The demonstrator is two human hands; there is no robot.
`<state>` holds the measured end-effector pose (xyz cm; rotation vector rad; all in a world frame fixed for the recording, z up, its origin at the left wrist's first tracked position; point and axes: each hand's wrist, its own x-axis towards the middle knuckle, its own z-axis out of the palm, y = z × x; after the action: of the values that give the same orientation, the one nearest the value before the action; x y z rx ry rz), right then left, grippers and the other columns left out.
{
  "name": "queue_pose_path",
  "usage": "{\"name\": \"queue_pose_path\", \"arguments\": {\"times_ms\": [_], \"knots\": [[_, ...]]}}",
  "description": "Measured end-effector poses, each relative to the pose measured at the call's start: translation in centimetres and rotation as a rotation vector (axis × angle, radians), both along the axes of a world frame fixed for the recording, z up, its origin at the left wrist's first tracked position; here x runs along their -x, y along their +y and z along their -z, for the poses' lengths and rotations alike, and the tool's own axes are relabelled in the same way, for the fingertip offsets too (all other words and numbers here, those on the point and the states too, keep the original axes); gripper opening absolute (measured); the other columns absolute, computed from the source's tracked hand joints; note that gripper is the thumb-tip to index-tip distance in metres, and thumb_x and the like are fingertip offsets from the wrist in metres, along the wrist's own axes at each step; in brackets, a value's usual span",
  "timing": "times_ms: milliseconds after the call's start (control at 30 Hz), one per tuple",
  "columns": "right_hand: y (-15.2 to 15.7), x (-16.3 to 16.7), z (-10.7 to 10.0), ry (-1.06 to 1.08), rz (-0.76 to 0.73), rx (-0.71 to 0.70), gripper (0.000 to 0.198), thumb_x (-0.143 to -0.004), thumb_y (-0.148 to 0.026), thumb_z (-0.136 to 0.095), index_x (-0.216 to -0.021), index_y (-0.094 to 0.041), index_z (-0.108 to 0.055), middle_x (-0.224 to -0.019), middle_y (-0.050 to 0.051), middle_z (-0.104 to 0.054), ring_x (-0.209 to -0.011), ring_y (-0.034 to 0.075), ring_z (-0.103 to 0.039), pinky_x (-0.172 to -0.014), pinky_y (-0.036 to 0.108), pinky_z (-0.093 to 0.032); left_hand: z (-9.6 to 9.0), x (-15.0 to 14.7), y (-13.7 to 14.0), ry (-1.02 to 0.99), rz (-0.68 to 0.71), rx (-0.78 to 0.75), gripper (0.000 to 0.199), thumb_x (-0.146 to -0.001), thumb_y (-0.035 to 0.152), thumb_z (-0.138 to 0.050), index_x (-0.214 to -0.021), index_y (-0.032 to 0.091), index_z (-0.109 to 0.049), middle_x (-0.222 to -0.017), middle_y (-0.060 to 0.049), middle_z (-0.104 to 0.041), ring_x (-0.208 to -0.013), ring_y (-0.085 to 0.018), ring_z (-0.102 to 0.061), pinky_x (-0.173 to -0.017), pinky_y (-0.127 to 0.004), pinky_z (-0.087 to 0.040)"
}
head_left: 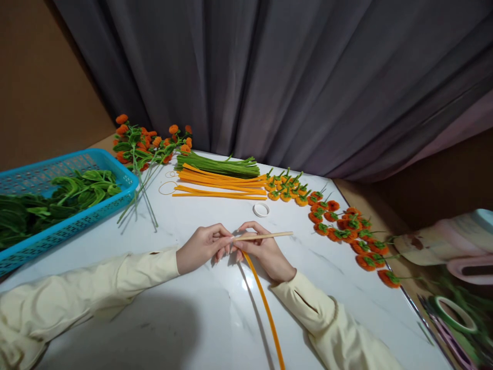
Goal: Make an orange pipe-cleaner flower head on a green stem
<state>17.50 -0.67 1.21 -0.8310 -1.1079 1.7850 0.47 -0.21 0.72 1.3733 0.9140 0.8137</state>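
Observation:
Over the middle of the white table my two hands meet at the fingertips. My left hand [204, 247] is closed, pinching one end of a thin wooden stick [275, 235]. The stick points right across my right hand [269, 253]. The right fingers are closed on an orange pipe cleaner [262, 290], close to the left fingertips. Its long free end curves down towards the near edge of the view. How its upper end meets the stick is hidden by the fingers. Beyond the hands lies a white tape ring [261, 209].
Orange pipe cleaners [219, 191] and green ones [219, 165] lie farther back. Small yellow-orange flower heads [285, 192] and dark orange ones [348, 223] line the right. At left are a blue basket [77, 226] of leaves and stemmed flowers [142, 144]. Scissors [449, 334] lie lower right.

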Motion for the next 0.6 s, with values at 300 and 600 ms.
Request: {"name": "queue_pose_path", "arguments": {"times_ms": [300,600], "knots": [[0.0,-0.03,0.1,-0.023,0.003,-0.01,0.037,-0.068,-0.024,-0.073,-0.091,-0.018,-0.044,-0.066,0.0,-0.068,-0.05,0.012,-0.06,-0.053,0.025,-0.047,-0.07,0.04,-0.11,-0.003,-0.001,-0.001,0.032,-0.078,0.043,-0.056,-0.076,0.011,-0.053,-0.059,0.002,-0.055,-0.041,-0.005,-0.047,-0.039,-0.018,-0.042],[0.05,0.02,-0.05,-0.024,-0.006,-0.019,0.037,-0.068,-0.024,-0.072,-0.092,-0.019,-0.044,-0.064,0.0,-0.067,-0.048,0.011,-0.059,-0.051,0.024,-0.047,0.02,0.03,-0.25,0.026,-0.013,-0.053,0.031,-0.081,0.042,-0.053,-0.073,0.012,-0.052,-0.059,0.001,-0.056,-0.042,-0.005,-0.047,-0.04,-0.018,-0.042]]}}
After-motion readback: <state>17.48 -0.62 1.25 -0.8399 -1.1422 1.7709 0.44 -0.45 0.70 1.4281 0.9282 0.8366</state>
